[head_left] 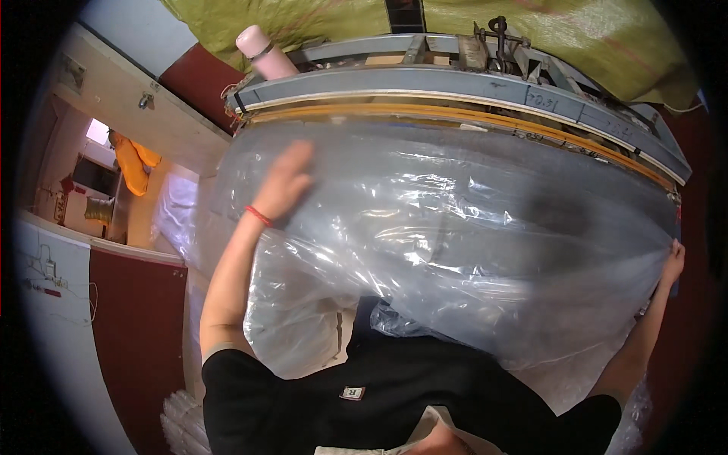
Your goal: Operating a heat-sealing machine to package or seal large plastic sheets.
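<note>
A wide sheet of clear plastic film (455, 220) is spread in front of me, wrinkled and shiny, with its near part hanging in loose folds toward my body. My left hand (287, 180), with a red cord bracelet at the wrist, is flat on or just over the film's left part; its fingers are stretched out and slightly blurred. At the far right, my right hand (673, 264) is closed on the edge of the film, which is drawn into taut creases toward it. Beyond the film runs a long grey metal bar (470, 87) with an orange strip (455, 115) below it.
A pink bottle (265, 53) leans at the bar's left end. Metal frame parts and a dark clamp-like fitting (498, 42) stand behind the bar. Yellow-green woven sheeting (546, 38) hangs at the back. At left are an open doorway and an orange item (133, 163).
</note>
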`<control>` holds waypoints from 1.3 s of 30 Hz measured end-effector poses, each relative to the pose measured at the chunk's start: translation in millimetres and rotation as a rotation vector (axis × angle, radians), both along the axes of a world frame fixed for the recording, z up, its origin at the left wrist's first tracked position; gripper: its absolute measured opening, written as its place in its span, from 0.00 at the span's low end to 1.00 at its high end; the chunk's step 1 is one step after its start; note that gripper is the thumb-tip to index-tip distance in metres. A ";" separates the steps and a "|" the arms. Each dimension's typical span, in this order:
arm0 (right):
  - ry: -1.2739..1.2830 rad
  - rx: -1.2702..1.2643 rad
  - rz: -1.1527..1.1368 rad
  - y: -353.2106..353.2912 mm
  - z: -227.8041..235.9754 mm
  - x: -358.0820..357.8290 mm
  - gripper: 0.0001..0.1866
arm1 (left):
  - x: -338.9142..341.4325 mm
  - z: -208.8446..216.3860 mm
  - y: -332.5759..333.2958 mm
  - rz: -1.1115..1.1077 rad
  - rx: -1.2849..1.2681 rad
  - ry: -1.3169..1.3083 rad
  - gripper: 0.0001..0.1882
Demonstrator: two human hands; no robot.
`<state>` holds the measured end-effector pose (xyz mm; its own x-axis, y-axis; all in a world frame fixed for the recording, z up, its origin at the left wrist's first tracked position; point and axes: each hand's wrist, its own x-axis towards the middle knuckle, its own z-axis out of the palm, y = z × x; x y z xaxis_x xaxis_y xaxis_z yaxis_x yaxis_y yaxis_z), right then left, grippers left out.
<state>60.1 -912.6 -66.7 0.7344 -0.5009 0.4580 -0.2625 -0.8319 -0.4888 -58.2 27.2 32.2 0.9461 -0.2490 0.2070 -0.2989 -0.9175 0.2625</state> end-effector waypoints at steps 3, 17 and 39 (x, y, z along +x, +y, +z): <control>-0.018 0.017 -0.005 -4.4 -0.3 2.3 0.22 | -1.2 -2.6 -42.8 -0.069 0.131 0.091 0.30; -0.421 0.712 0.097 35.2 85.4 -71.1 0.17 | 72.6 -28.4 -68.4 0.365 -0.220 -0.301 0.09; -0.466 -0.029 0.066 128.7 38.6 74.4 0.15 | 123.7 -58.7 2.9 0.664 -0.513 -0.686 0.12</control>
